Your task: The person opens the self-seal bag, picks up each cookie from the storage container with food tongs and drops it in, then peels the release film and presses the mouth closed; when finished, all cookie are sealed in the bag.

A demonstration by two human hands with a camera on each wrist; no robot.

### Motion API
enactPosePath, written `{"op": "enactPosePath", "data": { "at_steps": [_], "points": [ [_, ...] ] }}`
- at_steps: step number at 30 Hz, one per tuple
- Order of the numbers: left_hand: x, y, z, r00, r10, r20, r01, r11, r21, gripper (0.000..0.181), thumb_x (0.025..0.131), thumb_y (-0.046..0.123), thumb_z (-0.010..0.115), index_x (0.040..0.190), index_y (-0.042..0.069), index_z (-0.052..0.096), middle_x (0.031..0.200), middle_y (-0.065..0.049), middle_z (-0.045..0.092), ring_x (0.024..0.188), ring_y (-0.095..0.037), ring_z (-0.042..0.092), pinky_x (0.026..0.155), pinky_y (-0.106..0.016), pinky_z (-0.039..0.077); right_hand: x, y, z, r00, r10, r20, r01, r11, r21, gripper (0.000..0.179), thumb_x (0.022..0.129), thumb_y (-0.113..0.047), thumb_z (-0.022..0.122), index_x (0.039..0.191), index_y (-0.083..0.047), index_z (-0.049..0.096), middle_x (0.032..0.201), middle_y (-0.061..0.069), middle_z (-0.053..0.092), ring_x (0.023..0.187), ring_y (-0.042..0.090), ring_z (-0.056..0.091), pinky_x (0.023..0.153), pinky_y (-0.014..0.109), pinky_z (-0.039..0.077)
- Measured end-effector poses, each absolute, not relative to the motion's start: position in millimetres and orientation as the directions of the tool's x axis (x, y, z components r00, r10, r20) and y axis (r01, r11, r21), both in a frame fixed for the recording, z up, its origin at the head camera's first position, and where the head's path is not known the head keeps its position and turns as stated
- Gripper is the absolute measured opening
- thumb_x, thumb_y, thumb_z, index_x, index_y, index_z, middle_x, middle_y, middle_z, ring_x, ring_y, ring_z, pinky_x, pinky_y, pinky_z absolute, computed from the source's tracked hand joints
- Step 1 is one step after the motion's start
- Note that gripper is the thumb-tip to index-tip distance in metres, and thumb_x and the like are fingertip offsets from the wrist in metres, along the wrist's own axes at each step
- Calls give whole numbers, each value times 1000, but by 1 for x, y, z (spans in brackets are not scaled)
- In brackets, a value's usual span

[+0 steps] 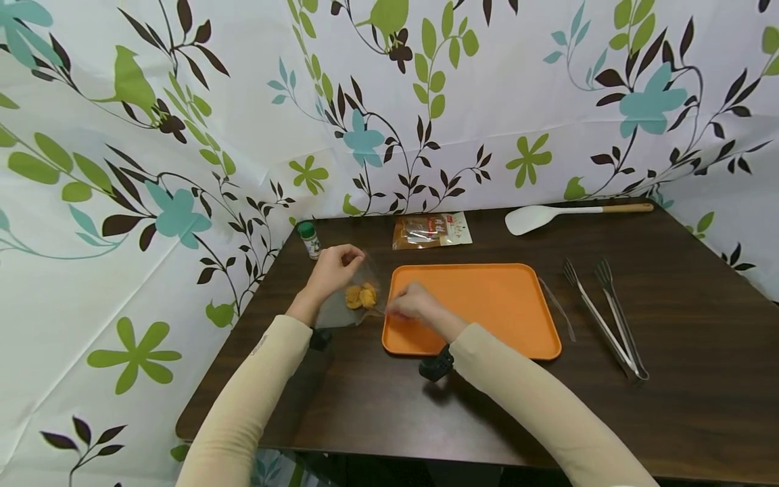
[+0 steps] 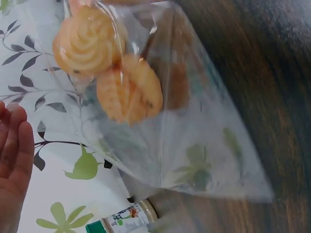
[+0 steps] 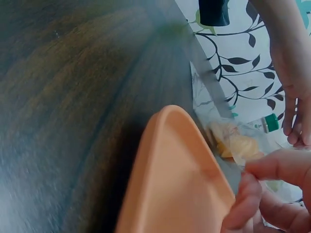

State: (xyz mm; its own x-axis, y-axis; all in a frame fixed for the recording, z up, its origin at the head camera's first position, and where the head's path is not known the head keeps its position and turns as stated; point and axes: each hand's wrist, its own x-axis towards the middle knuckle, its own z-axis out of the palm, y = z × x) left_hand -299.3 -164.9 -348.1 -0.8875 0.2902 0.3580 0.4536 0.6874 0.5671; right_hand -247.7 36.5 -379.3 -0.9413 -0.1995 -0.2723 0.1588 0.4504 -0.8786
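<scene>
A clear plastic bag (image 2: 194, 150) with golden cookies (image 2: 129, 90) inside hangs between my two hands, left of the orange tray (image 1: 475, 304). At the bag's far upper edge, my left hand (image 1: 335, 270) pinches the plastic in the head view. My right hand (image 1: 416, 304) pinches the near side of the bag between thumb and forefinger, over the tray's left end. Through the plastic in the right wrist view the cookies (image 3: 238, 145) show just beyond my right fingertips (image 3: 257, 170). In the left wrist view only part of my left hand (image 2: 12, 155) appears.
Behind my left hand stands a green-capped seasoning bottle (image 1: 309, 239). A brown food packet (image 1: 431, 230) lies at the back, with a white spatula (image 1: 548, 215) to its right. Metal tongs (image 1: 608, 321) and a thin clear strip (image 1: 558, 308) lie right of the tray.
</scene>
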Motion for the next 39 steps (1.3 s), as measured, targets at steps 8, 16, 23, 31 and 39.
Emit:
{"op": "enactPosePath", "data": {
  "at_steps": [8,16,23,31,39],
  "points": [
    [-299,-173,-331,-866,193,462,466,649,602,15,95,13,63,97,2,72,84,-12,71,70,-20,57,64,-29,46,-246,48,-358,-990,-139,0,-68,484,-872,10,91,-17,62,88,-9,68,88,12,71,71,19,61,57,26,43],
    [-294,-184,-309,-828,69,557,483,593,644,15,94,15,66,95,2,74,83,-14,72,65,-11,55,60,-19,42,-253,62,-335,-949,-103,299,-311,465,-829,10,94,-16,63,96,-9,69,91,7,71,82,21,64,73,35,50],
    [-282,-187,-290,-786,6,618,540,491,683,20,93,17,68,98,-1,74,86,-18,71,65,-3,54,61,-17,43,-254,72,-309,-862,-119,493,-496,395,-773,10,96,-17,64,101,-10,69,95,8,71,82,19,64,73,33,51],
    [-264,-184,-287,-806,20,592,542,430,722,17,94,8,64,100,-6,71,97,-24,71,79,-2,62,71,-17,49,-253,80,-296,-817,-148,557,-560,429,-709,10,96,-17,63,101,-10,69,94,4,71,79,16,64,71,31,51],
    [-237,-175,-285,-859,134,494,508,340,791,16,93,2,64,103,-11,68,97,-29,70,87,-33,71,75,-25,57,-251,94,-302,-821,-128,556,-551,431,-715,11,94,-15,66,101,-7,71,93,6,72,79,17,68,71,31,55]
  ]
}}
